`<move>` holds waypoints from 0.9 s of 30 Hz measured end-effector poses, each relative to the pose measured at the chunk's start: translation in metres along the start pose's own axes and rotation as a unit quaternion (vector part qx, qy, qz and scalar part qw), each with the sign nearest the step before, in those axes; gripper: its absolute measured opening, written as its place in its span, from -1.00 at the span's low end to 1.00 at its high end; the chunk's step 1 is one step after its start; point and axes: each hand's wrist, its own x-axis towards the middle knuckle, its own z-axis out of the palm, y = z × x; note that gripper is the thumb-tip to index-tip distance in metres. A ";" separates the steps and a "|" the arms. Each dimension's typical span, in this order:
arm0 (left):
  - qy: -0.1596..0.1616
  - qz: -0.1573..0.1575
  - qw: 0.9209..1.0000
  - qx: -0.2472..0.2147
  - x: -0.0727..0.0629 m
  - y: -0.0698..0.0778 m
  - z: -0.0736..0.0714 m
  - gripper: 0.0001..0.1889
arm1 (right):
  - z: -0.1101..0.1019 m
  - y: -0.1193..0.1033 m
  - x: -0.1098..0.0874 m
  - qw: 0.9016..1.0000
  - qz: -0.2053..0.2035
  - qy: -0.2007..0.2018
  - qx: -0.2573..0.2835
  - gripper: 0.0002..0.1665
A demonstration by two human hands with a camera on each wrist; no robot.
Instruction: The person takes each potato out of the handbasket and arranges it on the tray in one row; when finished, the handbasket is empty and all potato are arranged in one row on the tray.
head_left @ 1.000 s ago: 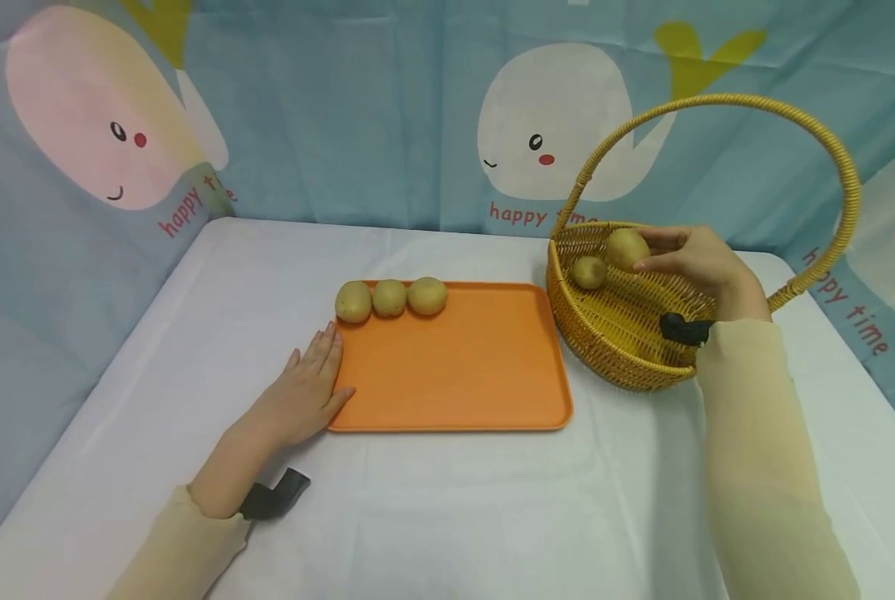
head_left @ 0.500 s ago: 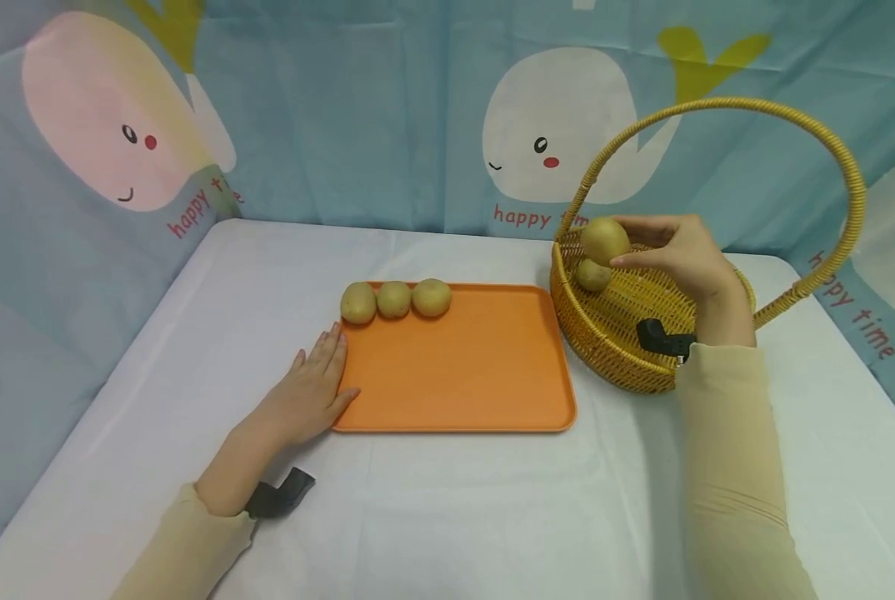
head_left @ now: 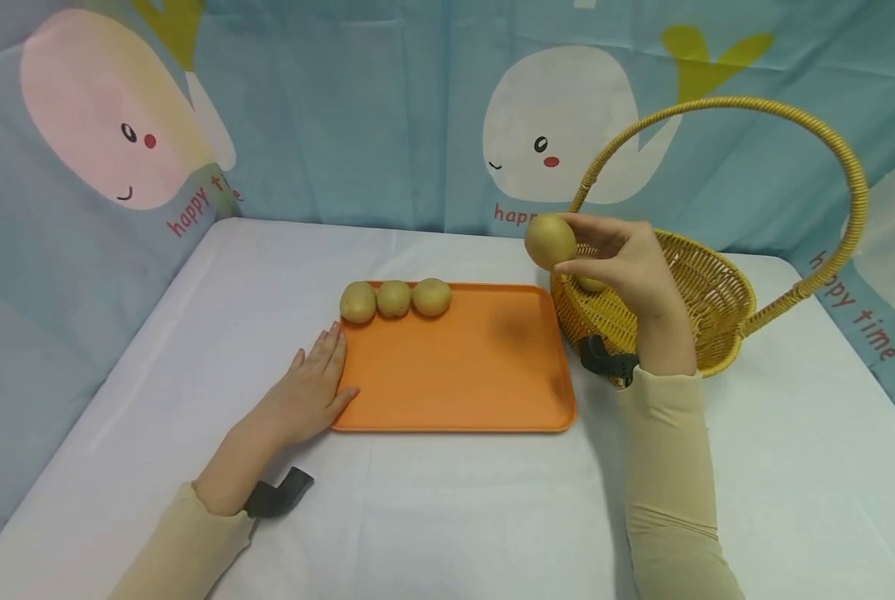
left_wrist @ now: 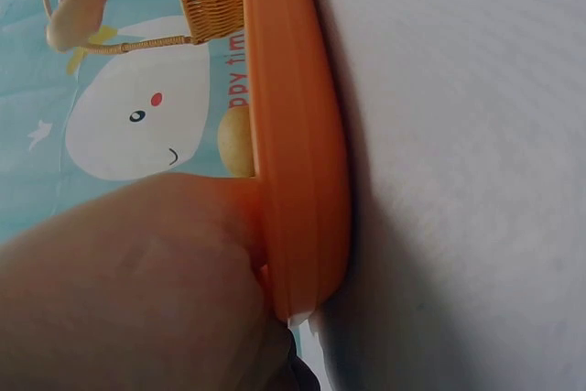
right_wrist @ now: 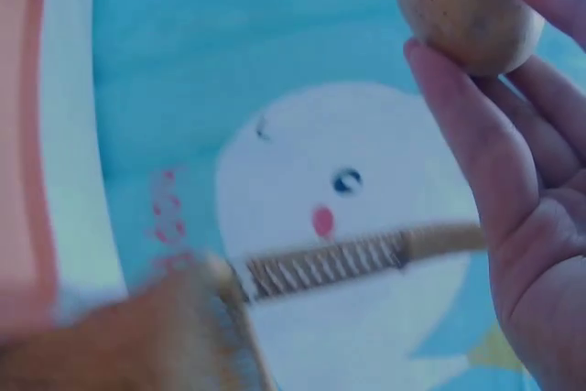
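Observation:
My right hand (head_left: 631, 262) pinches a round potato (head_left: 550, 242) between thumb and fingers, raised over the near-left rim of a wicker basket (head_left: 706, 283). The right wrist view shows the same potato (right_wrist: 469, 8) at the fingertips. Another potato (head_left: 590, 283) lies inside the basket, partly covered by the hand. My left hand (head_left: 305, 396) rests with straight fingers along the left edge of an orange tray (head_left: 455, 375). In a row at the tray's far-left corner sit a left potato (head_left: 358, 302), a middle potato (head_left: 394, 299) and a right potato (head_left: 432, 297).
The basket's tall arched handle (head_left: 841, 158) rises above its right and back sides. A white cloth (head_left: 447, 508) covers the table. Behind it hangs a blue curtain (head_left: 357, 125) printed with whales. Dark camera mounts (head_left: 605, 358) are strapped to both wrists.
My right hand has carried the potato leftward from inside the basket to its left rim, near the tray's far-right corner. My left hand has stayed at the tray's edge.

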 end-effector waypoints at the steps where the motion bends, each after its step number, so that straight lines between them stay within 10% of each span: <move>1: 0.001 0.001 1.000 -0.001 0.000 0.000 0.001 -0.22 | 0.005 0.002 0.001 1.000 0.005 0.001 -0.008 -0.44; 16: 0.008 0.007 1.000 -0.003 -0.001 -0.001 0.000 -0.23 | 0.070 0.066 0.021 0.981 0.152 -0.033 -0.114 -0.42; 27: 0.002 0.010 1.000 -0.005 0.001 -0.003 0.002 -0.21 | 0.075 0.096 0.021 0.967 0.218 -0.062 -0.118 -0.43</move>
